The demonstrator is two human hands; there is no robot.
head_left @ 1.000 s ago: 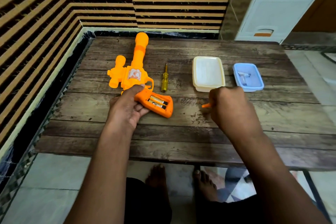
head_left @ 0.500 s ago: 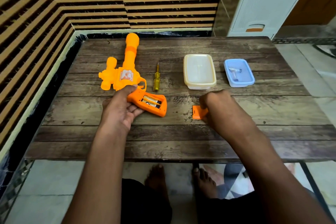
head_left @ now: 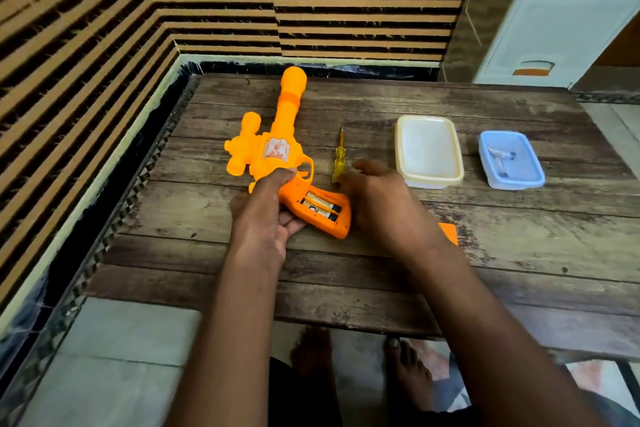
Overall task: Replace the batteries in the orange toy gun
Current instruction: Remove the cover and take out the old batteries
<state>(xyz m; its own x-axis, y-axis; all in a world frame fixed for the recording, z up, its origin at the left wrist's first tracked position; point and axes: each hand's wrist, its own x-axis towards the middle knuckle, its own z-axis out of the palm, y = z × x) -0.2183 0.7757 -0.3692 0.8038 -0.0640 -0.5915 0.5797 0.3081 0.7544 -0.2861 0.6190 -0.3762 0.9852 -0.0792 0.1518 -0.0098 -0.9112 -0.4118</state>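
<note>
Left hand (head_left: 263, 215) clamps toy gun (head_left: 277, 149) grip, batteries (head_left: 320, 206) exposed; right hand (head_left: 384, 204) beside it, fingers loosely apart.

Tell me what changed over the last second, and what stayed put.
The right hand set the orange battery cover down on the table, let go, and moved left to the open grip of the toy gun, beside the batteries. The left hand kept gripping the gun. Screwdriver, white container and blue container did not move.

right hand (head_left: 384, 204) off the orange cover (head_left: 449, 233), moved left beside the gun grip (head_left: 320, 210)
</note>
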